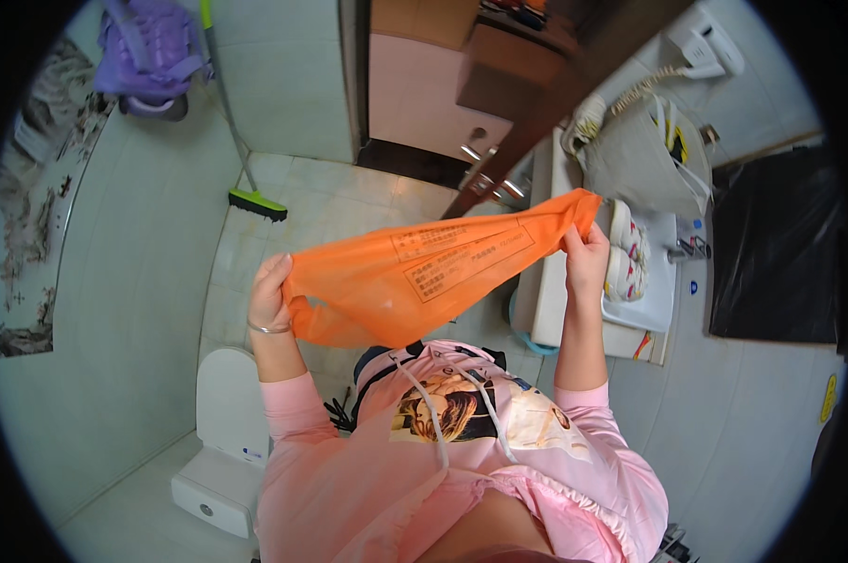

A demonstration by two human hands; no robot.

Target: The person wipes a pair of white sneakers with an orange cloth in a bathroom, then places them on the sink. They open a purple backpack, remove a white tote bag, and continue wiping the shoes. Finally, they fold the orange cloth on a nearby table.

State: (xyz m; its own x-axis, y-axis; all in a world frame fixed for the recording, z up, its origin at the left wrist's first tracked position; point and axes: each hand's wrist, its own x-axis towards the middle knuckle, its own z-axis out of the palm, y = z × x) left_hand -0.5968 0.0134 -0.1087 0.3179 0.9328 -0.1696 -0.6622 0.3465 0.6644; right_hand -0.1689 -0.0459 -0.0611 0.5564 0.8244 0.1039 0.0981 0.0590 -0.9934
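Both hands on one orange plastic bag point(377, 300), stretched between them in front of the torso, above the tiled floor point(302, 192). Left hand point(270, 293): closed around the bag's left end, fingers curled, silver bracelet point(269, 328) on that wrist. Right hand point(585, 258): pinching the gathered right end, a tuft of film sticking out past the fingers. Right end sits higher in view than left. Bag is flattish, slightly see-through, with a dark printed panel facing up; lower left part sags into a loop with an opening. Can't tell if it is empty.

Right side: counter point(553, 300) with a white sink point(663, 305). White shoes point(624, 274) with coloured marks lie in the sink, just beyond the right hand, faucet point(691, 249) beside them. Pale tote point(642, 155) stands further back on the counter, another shoe point(588, 127) beside it. Dark sheet point(776, 244) on the wall right of the sink.

Left side: white toilet point(232, 403) below the left hand in view, broom point(255, 204) with green head and black bristles on the floor near the wall, purple backpack point(152, 56) up at the wall. Brown door point(588, 80) stands open ahead
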